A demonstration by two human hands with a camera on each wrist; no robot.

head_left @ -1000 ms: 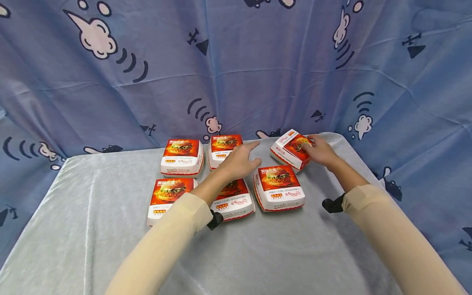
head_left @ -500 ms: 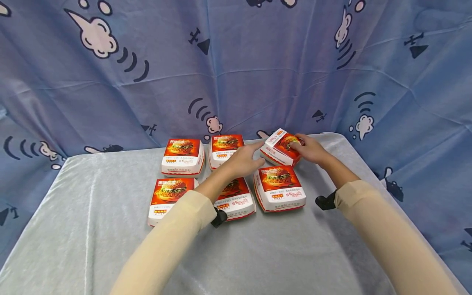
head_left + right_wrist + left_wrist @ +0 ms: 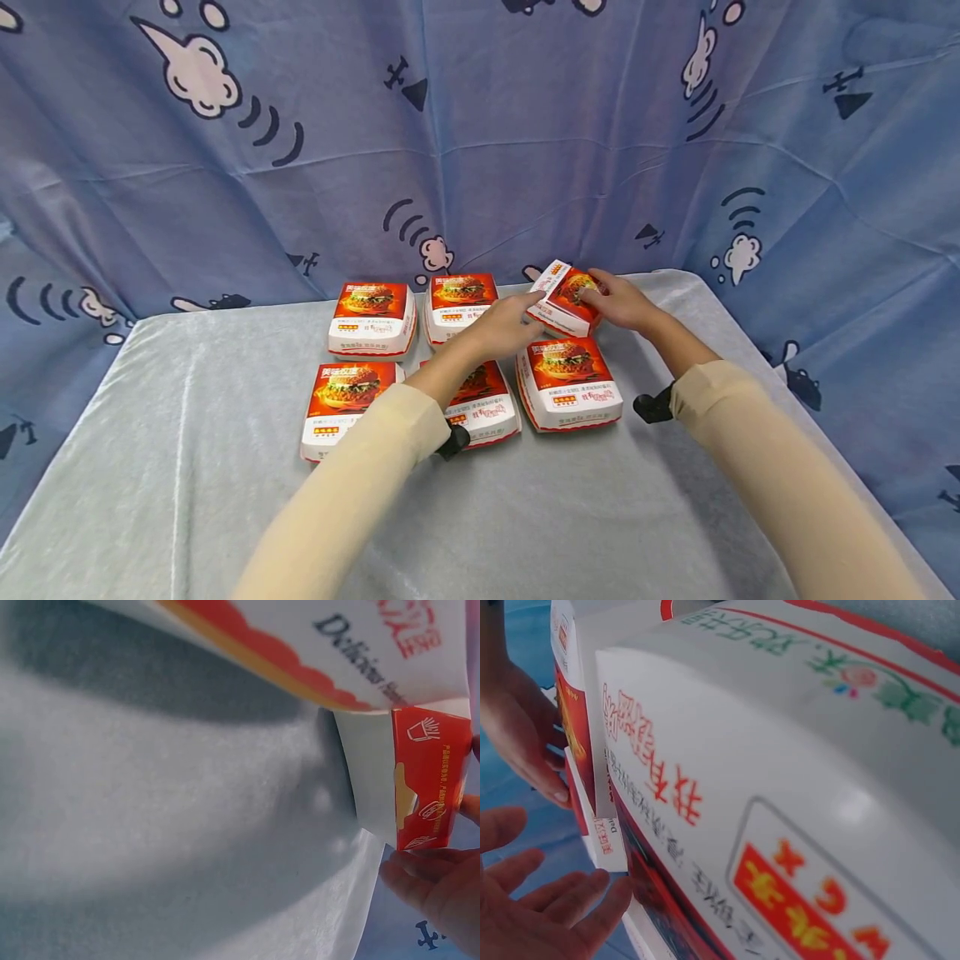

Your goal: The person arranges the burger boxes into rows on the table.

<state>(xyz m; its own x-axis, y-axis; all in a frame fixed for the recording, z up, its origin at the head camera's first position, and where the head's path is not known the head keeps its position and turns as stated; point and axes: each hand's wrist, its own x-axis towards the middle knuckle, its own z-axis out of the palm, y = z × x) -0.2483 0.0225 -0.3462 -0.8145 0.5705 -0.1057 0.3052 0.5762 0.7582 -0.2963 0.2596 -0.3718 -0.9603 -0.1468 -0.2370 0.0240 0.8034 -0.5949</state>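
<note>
At the back right of the table, my right hand (image 3: 628, 303) grips the right side of a burger box (image 3: 573, 293), which sits turned at an angle to the others. In the right wrist view its fingers (image 3: 442, 889) lie along the box's red end (image 3: 433, 776). My left hand (image 3: 501, 325) reaches over the middle boxes, its forefinger tip right at the held box's left corner. Spread and only slightly bent, the left fingers (image 3: 592, 900) hold nothing in the left wrist view. Just in front of the held box stands another burger box (image 3: 570, 383).
Two burger boxes stand at the back left, an outer box (image 3: 369, 318) and an inner box (image 3: 459, 290). Two more are in front, a left box (image 3: 347, 392) and a middle box (image 3: 483, 415) partly under my left arm. A blue patterned curtain (image 3: 480, 125) hangs behind the grey-clothed table (image 3: 225, 467).
My right hand has moved the gripped box leftward, close behind the front right box, turning it slightly. My left hand has shifted a little to the right, meeting its corner.
</note>
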